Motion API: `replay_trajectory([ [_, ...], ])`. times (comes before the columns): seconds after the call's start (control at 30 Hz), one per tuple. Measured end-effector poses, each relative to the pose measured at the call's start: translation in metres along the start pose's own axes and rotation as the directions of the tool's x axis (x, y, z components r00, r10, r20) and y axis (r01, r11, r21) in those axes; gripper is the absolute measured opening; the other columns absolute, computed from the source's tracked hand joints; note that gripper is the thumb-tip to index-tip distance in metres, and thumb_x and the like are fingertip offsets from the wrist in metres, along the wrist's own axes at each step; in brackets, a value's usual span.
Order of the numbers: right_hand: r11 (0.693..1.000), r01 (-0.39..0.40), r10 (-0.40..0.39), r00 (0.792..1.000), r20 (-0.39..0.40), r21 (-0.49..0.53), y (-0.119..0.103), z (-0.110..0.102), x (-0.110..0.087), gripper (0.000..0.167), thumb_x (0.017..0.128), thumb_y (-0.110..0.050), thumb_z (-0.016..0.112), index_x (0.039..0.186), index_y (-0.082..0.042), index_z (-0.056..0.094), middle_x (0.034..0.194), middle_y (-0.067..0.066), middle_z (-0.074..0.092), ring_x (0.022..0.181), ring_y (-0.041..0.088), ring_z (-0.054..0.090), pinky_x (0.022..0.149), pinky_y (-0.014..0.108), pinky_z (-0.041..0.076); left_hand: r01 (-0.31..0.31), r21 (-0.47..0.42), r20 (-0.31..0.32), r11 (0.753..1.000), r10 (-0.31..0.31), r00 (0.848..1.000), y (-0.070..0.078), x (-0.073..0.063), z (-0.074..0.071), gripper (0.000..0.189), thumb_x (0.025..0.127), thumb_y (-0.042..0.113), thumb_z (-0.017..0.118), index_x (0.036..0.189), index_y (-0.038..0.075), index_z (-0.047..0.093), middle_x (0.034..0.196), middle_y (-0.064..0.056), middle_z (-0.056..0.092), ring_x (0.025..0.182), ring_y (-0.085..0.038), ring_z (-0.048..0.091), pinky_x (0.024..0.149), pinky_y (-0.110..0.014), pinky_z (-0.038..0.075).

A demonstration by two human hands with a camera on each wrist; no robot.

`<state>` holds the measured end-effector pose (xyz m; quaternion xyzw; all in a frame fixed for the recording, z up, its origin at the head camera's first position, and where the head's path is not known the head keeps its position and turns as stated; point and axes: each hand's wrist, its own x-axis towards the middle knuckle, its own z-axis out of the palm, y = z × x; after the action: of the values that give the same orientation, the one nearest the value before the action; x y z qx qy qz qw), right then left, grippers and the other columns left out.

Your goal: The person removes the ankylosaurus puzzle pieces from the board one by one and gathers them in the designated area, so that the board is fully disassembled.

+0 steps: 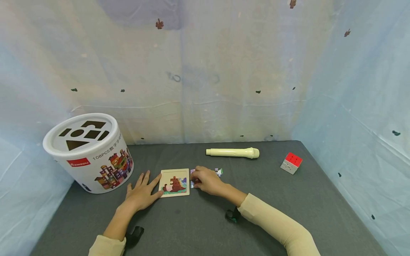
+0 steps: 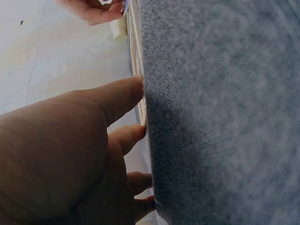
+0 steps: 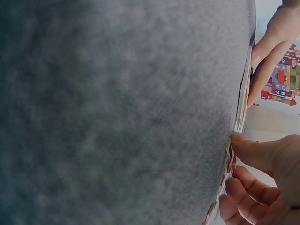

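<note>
A square jigsaw puzzle board (image 1: 174, 171) with a pale wooden frame lies on the table. Part of a dinosaur-like picture fills its lower half; bare wood shows above. My left hand (image 1: 141, 193) is spread flat, its thumb and index finger touching the board's left edge. Just right of the board, my right hand (image 1: 207, 180) pinches a small, dark reddish puzzle piece (image 3: 230, 159), mostly hidden by the fingers. Beneath and around that hand lie loose purple, white and green puzzle pieces (image 1: 219, 172), partly covered by it.
A large white bucket (image 1: 112, 167) with shaped holes in its lid stands at the left. Behind the pieces lies a pale yellow toy microphone (image 1: 232, 153). A red and white cube (image 1: 291, 163) sits at the right on the dark grey table (image 1: 179, 227). Pale sheets hang around the table.
</note>
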<state>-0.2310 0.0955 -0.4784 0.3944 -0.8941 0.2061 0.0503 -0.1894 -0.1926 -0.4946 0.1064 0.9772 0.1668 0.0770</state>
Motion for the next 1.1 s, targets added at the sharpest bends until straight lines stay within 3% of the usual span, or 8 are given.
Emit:
replay_trajectory([
  [0.33,1.0,-0.023,0.023,1.0,0.006,-0.022,0.0003,0.0014,0.0004,0.02,0.083,-0.01,0.082,0.099,-0.01,0.07,0.093,0.003,0.062,0.079,0.014,0.056,0.064,0.025,0.046,0.011,-0.002,0.025,1.0,-0.011,1.0,0.0035,-0.0019,-0.0034,0.077,0.097,0.057,0.055,0.158,0.017,0.03,0.16,-0.032,0.014,0.146,-0.054,0.009,0.102,-0.082,0.005],
  [0.53,0.998,-0.057,0.058,0.998,0.029,-0.017,0.0006,0.0016,0.0017,0.016,0.083,-0.013,0.083,0.094,-0.011,0.071,0.091,0.002,0.062,0.079,0.012,0.054,0.064,0.024,0.045,0.028,0.009,0.047,1.0,-0.029,0.998,0.0069,-0.0016,-0.0065,0.076,0.098,0.054,0.055,0.159,0.018,0.029,0.161,-0.031,0.012,0.146,-0.053,0.008,0.103,-0.081,0.005],
  [1.1,0.999,-0.053,0.053,0.998,0.033,0.004,-0.0013,-0.0008,0.0009,0.013,0.083,-0.013,0.082,0.091,-0.01,0.072,0.089,0.003,0.062,0.079,0.015,0.056,0.065,0.026,0.047,0.014,0.008,0.03,1.0,-0.014,0.999,0.0071,-0.0028,-0.0051,0.076,0.098,0.054,0.055,0.158,0.017,0.03,0.159,-0.033,0.014,0.145,-0.055,0.01,0.101,-0.082,0.008],
])
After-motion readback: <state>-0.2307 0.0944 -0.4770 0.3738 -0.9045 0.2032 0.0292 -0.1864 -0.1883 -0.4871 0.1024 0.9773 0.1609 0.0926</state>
